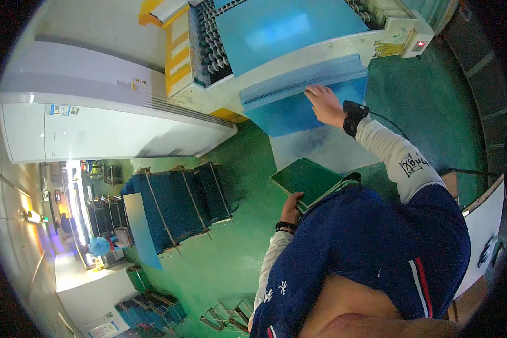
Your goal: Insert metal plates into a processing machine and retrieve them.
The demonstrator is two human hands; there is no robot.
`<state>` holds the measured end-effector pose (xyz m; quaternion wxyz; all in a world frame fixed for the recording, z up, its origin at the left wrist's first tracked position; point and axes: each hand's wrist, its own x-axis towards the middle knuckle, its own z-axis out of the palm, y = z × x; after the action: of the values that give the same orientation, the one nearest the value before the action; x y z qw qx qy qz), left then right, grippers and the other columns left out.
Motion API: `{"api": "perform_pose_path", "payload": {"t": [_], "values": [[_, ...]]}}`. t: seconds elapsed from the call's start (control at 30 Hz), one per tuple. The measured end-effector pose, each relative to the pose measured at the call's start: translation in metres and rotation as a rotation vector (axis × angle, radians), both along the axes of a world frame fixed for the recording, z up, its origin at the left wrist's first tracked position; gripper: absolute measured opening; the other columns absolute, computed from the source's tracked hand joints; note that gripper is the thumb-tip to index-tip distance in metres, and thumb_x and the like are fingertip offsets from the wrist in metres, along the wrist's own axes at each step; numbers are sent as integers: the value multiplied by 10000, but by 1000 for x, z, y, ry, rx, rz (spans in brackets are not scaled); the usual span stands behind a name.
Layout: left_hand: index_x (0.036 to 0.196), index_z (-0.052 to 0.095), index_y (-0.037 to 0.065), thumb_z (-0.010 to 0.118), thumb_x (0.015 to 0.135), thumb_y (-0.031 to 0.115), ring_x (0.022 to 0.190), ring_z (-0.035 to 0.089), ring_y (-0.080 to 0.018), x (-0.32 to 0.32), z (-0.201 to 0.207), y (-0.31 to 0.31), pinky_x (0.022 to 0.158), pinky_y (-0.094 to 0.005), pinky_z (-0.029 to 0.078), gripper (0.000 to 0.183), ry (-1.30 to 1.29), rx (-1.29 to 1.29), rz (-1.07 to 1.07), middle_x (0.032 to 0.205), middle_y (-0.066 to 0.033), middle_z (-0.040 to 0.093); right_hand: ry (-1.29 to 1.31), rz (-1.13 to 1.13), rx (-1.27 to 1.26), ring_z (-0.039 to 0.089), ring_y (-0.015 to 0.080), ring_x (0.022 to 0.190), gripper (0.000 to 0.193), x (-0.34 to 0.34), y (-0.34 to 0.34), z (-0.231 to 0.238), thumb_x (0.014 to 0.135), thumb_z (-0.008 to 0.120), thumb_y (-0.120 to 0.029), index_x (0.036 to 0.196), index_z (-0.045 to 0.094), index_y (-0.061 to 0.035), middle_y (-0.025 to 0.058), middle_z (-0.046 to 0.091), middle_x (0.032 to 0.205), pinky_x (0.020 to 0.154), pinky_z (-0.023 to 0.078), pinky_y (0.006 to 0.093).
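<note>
My left hand (pixel 290 209) grips the near left corner of a dark green flat board (pixel 307 179), thumb on top. The board is held low in front of my body, and its near edge looks layered, so I cannot tell whether it is one board or several. Farther forward, my right hand (pixel 325 105) reaches out to a leaning stack of thin blue sheets (pixel 298 84). Its fingers are stretched out and touch the upper part of the stack. A dark band with a cable (pixel 355 117) is around my right wrist.
Behind the stack stands a roller conveyor (pixel 208 42) carrying a large blue panel (pixel 290 31). A tall white cabinet (pixel 118 129) is at the left. Racks of dark panels (pixel 172 205) stand on the green floor (pixel 219 265). A white board (pixel 481 242) is at the right.
</note>
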<state>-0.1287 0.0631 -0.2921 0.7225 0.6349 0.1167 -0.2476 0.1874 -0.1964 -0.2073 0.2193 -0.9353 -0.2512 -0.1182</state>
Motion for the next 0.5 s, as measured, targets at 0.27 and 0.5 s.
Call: {"api": "perform_pose_path", "payload": {"t": [0.27, 0.5], "values": [[1227, 526, 77, 615, 820, -47, 1063, 558, -216, 4, -4, 2, 941, -344, 451, 436, 247, -145, 117, 1153, -98, 586, -126, 34, -161, 301, 364, 1368, 490, -19, -1, -25, 746, 564, -37, 1228, 518, 40, 199, 312, 1476, 1084, 310, 477], [1206, 549, 74, 616, 812, -50, 1099, 552, -217, -7, -34, 16, 963, -347, 434, 418, 145, -267, 174, 1162, -94, 588, -33, 67, -91, 215, 375, 1411, 579, -27, 10, -15, 709, 605, 30, 1276, 491, 48, 214, 225, 1517, 1099, 277, 487]]}}
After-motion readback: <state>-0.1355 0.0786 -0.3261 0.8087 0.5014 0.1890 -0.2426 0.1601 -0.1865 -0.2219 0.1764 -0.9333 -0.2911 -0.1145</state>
